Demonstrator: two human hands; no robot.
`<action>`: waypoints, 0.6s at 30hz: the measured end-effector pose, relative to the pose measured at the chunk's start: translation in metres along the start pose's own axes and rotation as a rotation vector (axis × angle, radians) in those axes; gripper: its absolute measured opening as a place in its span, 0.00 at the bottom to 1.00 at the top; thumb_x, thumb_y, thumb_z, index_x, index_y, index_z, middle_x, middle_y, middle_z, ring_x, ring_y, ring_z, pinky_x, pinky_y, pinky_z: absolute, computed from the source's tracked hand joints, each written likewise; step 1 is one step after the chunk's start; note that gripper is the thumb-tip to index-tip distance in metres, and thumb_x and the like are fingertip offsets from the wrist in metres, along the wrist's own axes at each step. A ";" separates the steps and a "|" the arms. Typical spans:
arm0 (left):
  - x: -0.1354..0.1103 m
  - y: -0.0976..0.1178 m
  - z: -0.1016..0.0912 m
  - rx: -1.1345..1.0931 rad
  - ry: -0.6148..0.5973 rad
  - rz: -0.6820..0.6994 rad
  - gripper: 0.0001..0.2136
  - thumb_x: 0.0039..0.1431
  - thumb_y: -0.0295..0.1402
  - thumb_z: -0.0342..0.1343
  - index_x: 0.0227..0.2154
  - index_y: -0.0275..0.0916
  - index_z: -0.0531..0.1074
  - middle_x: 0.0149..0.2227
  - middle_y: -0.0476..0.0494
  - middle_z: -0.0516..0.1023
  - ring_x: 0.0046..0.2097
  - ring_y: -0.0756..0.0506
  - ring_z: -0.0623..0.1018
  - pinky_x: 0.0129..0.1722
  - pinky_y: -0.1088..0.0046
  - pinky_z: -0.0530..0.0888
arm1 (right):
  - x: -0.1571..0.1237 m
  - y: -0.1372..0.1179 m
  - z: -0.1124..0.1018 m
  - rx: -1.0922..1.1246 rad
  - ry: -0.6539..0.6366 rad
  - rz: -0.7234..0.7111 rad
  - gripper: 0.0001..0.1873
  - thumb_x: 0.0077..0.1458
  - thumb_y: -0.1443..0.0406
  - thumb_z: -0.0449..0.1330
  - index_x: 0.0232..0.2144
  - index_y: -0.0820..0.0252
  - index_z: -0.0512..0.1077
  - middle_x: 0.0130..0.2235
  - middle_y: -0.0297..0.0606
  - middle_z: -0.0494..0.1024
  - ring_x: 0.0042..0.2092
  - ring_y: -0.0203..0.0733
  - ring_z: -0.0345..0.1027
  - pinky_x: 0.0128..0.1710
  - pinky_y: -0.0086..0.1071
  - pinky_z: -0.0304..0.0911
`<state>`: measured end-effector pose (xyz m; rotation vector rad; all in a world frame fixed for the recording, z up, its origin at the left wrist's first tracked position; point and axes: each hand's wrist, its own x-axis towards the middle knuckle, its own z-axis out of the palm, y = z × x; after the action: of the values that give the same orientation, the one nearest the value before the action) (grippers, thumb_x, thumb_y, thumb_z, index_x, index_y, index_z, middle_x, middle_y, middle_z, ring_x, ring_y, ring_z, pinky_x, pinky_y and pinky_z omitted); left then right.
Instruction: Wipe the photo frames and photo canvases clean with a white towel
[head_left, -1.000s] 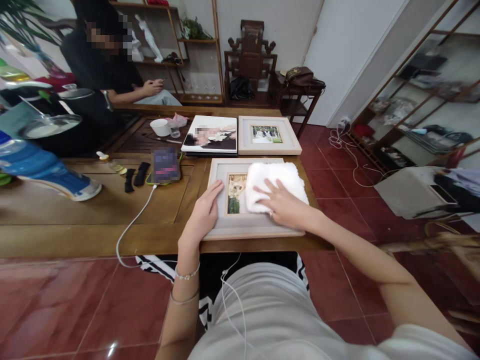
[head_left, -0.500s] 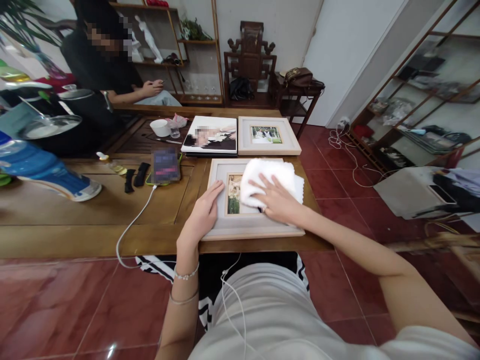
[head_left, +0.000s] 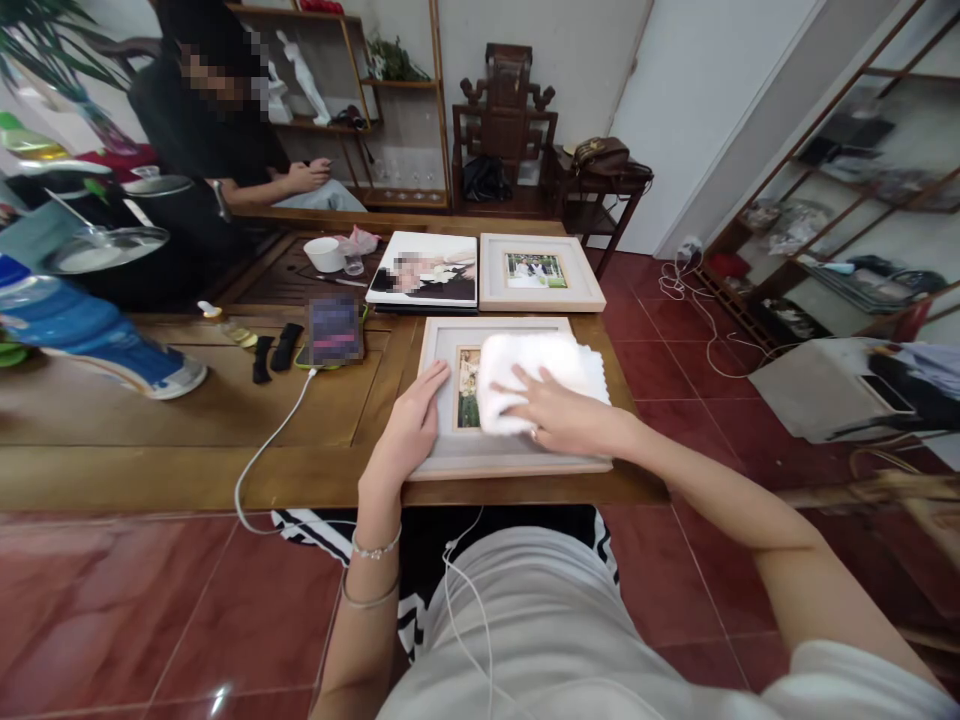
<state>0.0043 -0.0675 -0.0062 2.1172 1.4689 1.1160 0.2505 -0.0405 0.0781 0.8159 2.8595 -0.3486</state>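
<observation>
A pale wooden picture frame with a small photo lies flat at the table's near edge. My left hand rests flat on the frame's left side, fingers stretched out, pinning it down. My right hand presses flat on a folded white cloth that covers the right part of the glass and photo. The right hand's fingers are spread on top of the cloth.
Behind lie a second pale frame and an unframed photo print. A phone with a white charging cable, two black straps, a white bowl and a blue bottle sit on the wooden table. Another person sits at the far left.
My right hand has slid the white cloth leftward across the frame's glass, covering more of the photo. The left hand has stayed on the frame's left edge.
</observation>
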 end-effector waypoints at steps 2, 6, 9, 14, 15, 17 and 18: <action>0.000 -0.001 0.001 0.008 -0.001 -0.004 0.22 0.64 0.26 0.41 0.58 0.31 0.67 0.63 0.34 0.66 0.65 0.42 0.65 0.67 0.59 0.60 | -0.024 -0.021 -0.009 0.100 -0.122 -0.097 0.28 0.53 0.76 0.52 0.55 0.56 0.71 0.67 0.41 0.59 0.69 0.59 0.43 0.62 0.60 0.52; -0.001 -0.001 0.000 0.018 -0.015 0.002 0.22 0.64 0.25 0.40 0.58 0.31 0.67 0.63 0.34 0.66 0.66 0.42 0.64 0.67 0.58 0.60 | -0.043 -0.046 -0.011 0.170 -0.141 -0.204 0.29 0.52 0.76 0.52 0.55 0.57 0.71 0.67 0.41 0.59 0.69 0.56 0.44 0.62 0.56 0.54; 0.000 -0.001 0.000 0.018 -0.022 0.008 0.22 0.64 0.25 0.40 0.58 0.33 0.68 0.63 0.35 0.66 0.65 0.42 0.64 0.67 0.58 0.60 | -0.028 -0.044 0.004 0.100 -0.026 -0.141 0.29 0.52 0.75 0.53 0.56 0.60 0.70 0.68 0.44 0.56 0.70 0.60 0.38 0.63 0.60 0.50; 0.000 -0.002 -0.001 0.007 -0.035 0.020 0.21 0.64 0.25 0.41 0.56 0.35 0.70 0.62 0.36 0.68 0.65 0.42 0.65 0.66 0.56 0.61 | 0.019 0.018 0.017 -0.110 0.168 0.109 0.31 0.51 0.74 0.54 0.59 0.58 0.67 0.69 0.43 0.53 0.70 0.61 0.36 0.62 0.71 0.34; 0.000 -0.001 -0.001 0.000 -0.039 0.021 0.20 0.64 0.25 0.41 0.55 0.35 0.70 0.62 0.36 0.68 0.65 0.42 0.65 0.66 0.56 0.61 | 0.028 0.035 0.015 -0.144 0.226 0.176 0.32 0.51 0.74 0.54 0.60 0.58 0.66 0.70 0.44 0.52 0.70 0.62 0.35 0.62 0.72 0.32; 0.000 -0.001 -0.002 -0.012 -0.042 0.018 0.20 0.64 0.26 0.41 0.55 0.35 0.70 0.62 0.36 0.68 0.65 0.42 0.65 0.66 0.56 0.61 | 0.045 0.064 0.009 -0.186 0.324 0.276 0.33 0.52 0.74 0.53 0.61 0.60 0.63 0.70 0.44 0.49 0.70 0.66 0.32 0.61 0.74 0.32; 0.000 0.000 -0.002 -0.016 -0.039 0.017 0.20 0.65 0.26 0.41 0.55 0.36 0.70 0.62 0.37 0.68 0.65 0.42 0.65 0.66 0.56 0.61 | 0.052 0.074 0.006 -0.192 0.349 0.309 0.33 0.53 0.74 0.53 0.62 0.61 0.63 0.71 0.44 0.48 0.70 0.67 0.31 0.60 0.75 0.32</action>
<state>0.0028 -0.0674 -0.0053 2.1317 1.4227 1.0830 0.2468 0.0453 0.0485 1.3688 2.9350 0.1168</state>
